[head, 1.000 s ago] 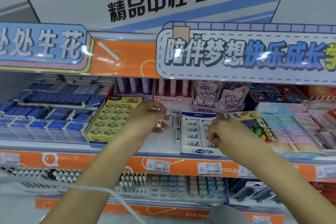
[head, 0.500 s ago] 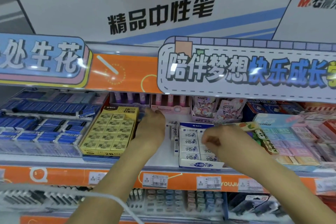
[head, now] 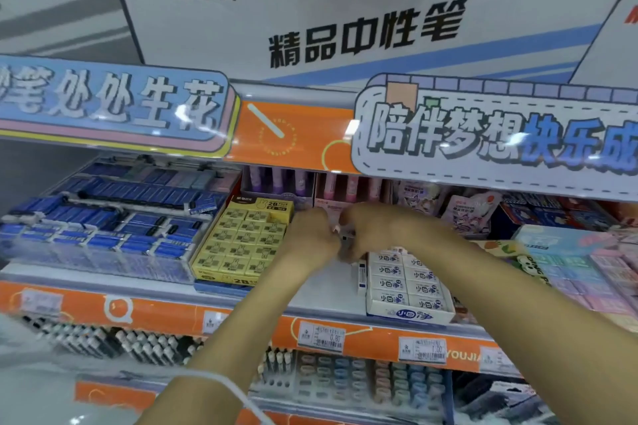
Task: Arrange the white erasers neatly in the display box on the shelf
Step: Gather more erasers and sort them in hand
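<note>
The white display box stands on the middle shelf, filled with rows of white erasers in printed sleeves. One loose white eraser stands on end against the box's left side. My left hand and my right hand meet just behind the box's far left corner. Their fingers are closed together on a small eraser that is blurred and mostly hidden. My right forearm crosses over the right part of the box.
A yellow box of 2B erasers sits just left of my hands, with blue erasers further left. Pastel erasers lie to the right. An overhanging sign is close above; pen boxes stand behind.
My right hand has left the box's rows and moved left and back to join my left hand. The view has shifted left and closer to the shelf.
</note>
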